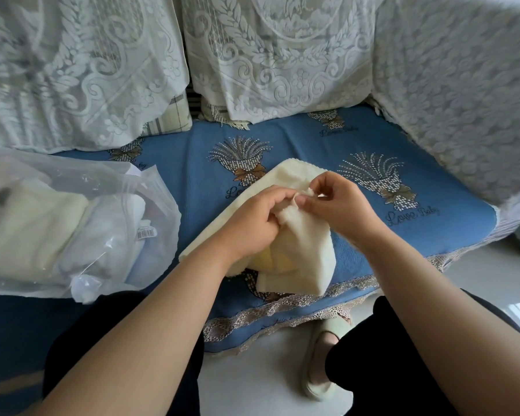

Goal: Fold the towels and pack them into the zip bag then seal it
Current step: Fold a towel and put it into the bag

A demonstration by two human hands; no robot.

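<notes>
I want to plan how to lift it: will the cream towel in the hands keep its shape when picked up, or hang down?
The towel will probably flop: it already sags and bunches where the left hand and right hand pinch it. It looks fluffy, so likely light and not slippery. A fold would likely fall open unless supported.

Blue sofa cover (312,139): cream towel (306,235) centre, zip bag (72,205) left.

1. "Love Baby" in dark script is showing on the blue seat cover (327,145), under the bouquet motif (379,181) at right.
2. A barcode label (146,233) is sitting on the zip bag (108,187); its digits are too small to read.
</notes>
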